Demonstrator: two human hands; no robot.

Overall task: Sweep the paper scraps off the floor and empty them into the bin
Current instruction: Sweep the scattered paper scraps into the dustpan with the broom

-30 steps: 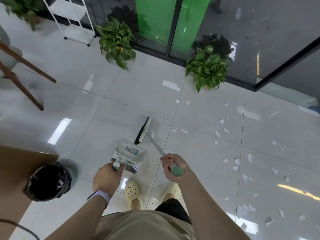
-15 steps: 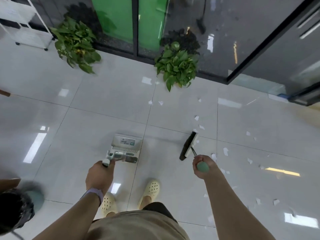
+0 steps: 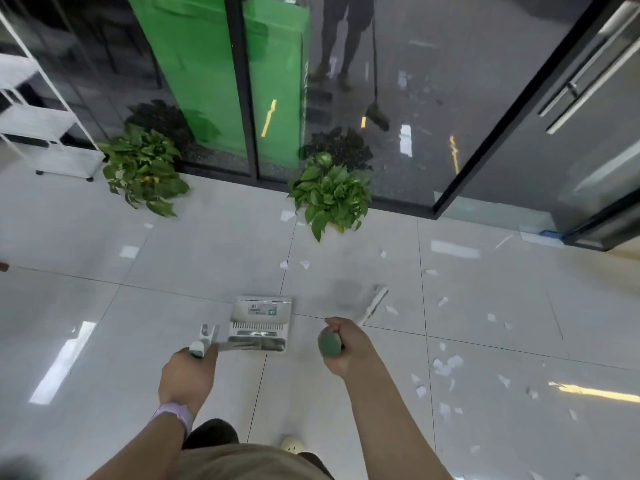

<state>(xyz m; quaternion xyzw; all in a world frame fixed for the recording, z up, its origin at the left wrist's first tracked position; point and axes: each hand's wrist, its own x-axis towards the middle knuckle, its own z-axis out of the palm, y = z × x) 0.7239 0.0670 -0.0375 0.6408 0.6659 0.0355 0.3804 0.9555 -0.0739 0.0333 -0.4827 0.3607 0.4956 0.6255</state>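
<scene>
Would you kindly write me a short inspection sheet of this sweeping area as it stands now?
Surface: glossy pale tiled floor, with light reflections.
Job's things: dustpan on the floor ahead; broom head blurred, to the dustpan's right; paper scraps scattered mostly to the right, a few near the right plant. Bin not in view.
Clutter: left plant; white shelf at far left.
Grips: left hand holds the dustpan handle; right hand holds the broom's green handle end.
Cables: nothing seen.
Surroundings: glass wall with black frames, green panel behind it, reflecting the person.
</scene>
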